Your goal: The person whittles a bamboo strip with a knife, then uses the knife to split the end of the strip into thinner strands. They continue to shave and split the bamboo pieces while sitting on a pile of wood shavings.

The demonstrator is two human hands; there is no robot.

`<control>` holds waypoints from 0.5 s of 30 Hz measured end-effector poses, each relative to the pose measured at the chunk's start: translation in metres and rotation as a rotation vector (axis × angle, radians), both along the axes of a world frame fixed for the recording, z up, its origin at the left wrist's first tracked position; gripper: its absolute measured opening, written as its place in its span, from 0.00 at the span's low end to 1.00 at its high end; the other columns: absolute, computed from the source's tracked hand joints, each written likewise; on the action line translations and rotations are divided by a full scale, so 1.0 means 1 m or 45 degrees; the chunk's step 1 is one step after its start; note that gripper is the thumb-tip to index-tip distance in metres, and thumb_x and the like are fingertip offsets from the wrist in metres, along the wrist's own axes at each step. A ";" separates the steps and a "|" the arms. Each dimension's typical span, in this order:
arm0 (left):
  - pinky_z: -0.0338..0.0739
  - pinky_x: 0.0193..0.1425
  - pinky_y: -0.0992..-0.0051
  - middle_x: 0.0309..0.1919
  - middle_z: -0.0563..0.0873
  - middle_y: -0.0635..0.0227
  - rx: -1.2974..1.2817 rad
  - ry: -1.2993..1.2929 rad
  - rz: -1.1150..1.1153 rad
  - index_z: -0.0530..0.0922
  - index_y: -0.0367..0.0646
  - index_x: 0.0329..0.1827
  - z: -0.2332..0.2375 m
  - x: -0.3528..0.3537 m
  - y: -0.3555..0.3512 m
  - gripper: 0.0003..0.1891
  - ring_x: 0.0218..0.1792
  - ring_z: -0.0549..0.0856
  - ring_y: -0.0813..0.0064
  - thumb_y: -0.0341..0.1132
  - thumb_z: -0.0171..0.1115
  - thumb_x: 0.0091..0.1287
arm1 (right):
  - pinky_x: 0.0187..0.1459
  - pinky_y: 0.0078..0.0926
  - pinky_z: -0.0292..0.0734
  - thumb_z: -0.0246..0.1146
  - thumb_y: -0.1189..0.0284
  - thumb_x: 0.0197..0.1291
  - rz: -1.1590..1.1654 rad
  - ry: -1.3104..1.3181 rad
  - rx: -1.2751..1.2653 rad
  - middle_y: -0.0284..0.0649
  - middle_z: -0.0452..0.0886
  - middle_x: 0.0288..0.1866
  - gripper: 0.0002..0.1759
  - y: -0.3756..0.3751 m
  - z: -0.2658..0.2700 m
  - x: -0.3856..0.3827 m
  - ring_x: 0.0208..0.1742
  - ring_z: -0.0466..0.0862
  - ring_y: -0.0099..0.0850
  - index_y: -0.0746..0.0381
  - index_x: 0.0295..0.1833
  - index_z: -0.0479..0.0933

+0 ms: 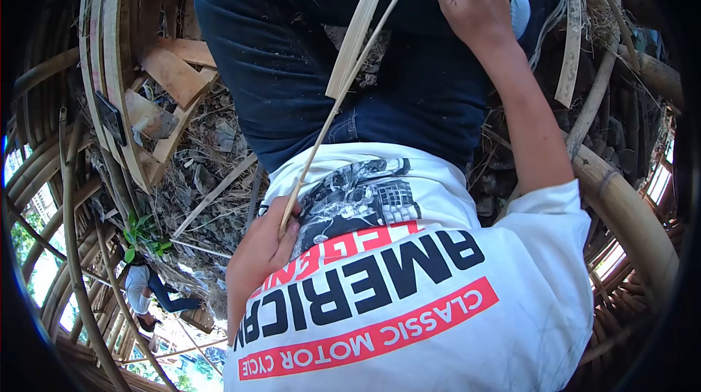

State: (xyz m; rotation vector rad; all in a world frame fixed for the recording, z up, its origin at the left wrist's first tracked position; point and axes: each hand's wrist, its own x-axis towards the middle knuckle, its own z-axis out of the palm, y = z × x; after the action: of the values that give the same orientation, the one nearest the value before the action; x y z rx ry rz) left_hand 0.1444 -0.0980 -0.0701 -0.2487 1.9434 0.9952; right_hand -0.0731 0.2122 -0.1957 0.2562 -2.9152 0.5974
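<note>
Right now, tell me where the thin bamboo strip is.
Head view, centre: the thin strip slants across the jeans, from the left hand at the shirt up to the right hand.

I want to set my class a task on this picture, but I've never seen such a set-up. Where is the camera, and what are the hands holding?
No machine here: one camera worn on a person's head looks down, so you see their own white T-shirt and jeans. The left hand grips the lower end of a thin bamboo strip; the right hand pinches it near the top, beside a wider strip. Around lie wood pieces, dry litter and bamboo poles. Another person is farther off, lower left.
</note>
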 end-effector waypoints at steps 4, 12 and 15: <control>0.73 0.43 0.61 0.33 0.80 0.47 0.002 0.070 0.039 0.69 0.38 0.53 0.000 0.006 0.000 0.12 0.36 0.81 0.44 0.29 0.52 0.69 | 0.33 0.50 0.77 0.51 0.44 0.68 -0.020 -0.048 0.012 0.52 0.81 0.24 0.30 -0.002 0.002 0.002 0.33 0.82 0.55 0.59 0.32 0.81; 0.73 0.40 0.64 0.29 0.78 0.50 0.091 0.049 0.028 0.69 0.37 0.53 0.004 0.016 -0.015 0.11 0.31 0.80 0.51 0.27 0.51 0.69 | 0.32 0.49 0.77 0.51 0.43 0.68 -0.068 -0.026 0.051 0.51 0.81 0.23 0.30 -0.004 0.000 0.003 0.32 0.83 0.54 0.58 0.32 0.81; 0.72 0.39 0.66 0.29 0.77 0.52 0.058 0.021 0.054 0.69 0.37 0.53 0.011 0.017 -0.012 0.11 0.30 0.78 0.55 0.27 0.51 0.69 | 0.32 0.48 0.78 0.50 0.43 0.67 -0.053 -0.042 0.071 0.51 0.81 0.24 0.30 -0.003 -0.001 0.003 0.32 0.83 0.54 0.58 0.33 0.82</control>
State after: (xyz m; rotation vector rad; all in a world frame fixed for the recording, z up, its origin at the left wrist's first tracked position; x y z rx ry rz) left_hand 0.1611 -0.1097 -0.0589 -0.2575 1.9352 1.0715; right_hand -0.0706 0.2089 -0.1963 0.1933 -2.9643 0.5195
